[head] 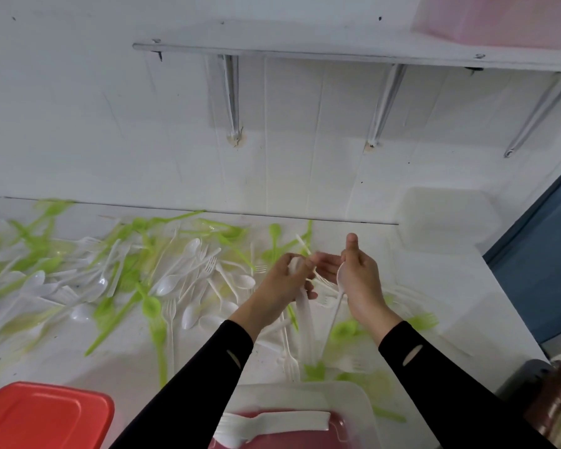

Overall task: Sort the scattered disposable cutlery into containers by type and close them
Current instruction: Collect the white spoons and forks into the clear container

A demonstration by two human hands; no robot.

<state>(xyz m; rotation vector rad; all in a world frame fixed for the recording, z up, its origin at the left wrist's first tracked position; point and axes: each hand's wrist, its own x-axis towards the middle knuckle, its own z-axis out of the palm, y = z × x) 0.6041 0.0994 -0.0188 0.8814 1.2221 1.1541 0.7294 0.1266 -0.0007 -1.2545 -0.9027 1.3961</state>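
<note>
Lying scattered, white and green cutlery (169,284)

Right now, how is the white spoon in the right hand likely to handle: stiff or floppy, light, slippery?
Probably light: the right hand holds the white spoon by its bowl, thin handle hanging free, while the left hand grips a whole white bundle. Likely stiff: that handle looks straight. Perhaps slippery: spoons on the table look glossy.
</note>
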